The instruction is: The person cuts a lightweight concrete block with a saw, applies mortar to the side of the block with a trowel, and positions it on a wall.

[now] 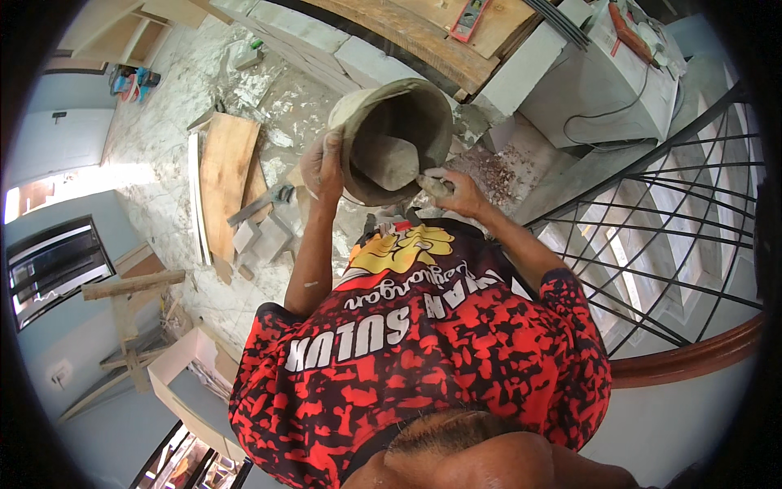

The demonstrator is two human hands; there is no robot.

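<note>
A grey, mortar-stained bucket (437,114) is tilted in front of my body, its mouth turned toward me. My left hand (324,165) is closed on the bucket's left side near the rim. Inside the bucket lies the wide, flat blade of a trowel (387,161), coated in grey residue. My right hand (456,192) grips the trowel's handle at the bucket's right rim, fingers wrapped round it. Grey residue coats the fingers of both hands. What lies at the bottom of the bucket, behind the blade, is hidden.
A low wall of pale blocks (366,61) stands ahead, with a red spirit level (470,20) on the boards above. An orange power tool (631,34) sits at right, above a black metal railing (692,204). Wooden boards (230,167), a handsaw (254,207) and block pieces (273,236) lie left.
</note>
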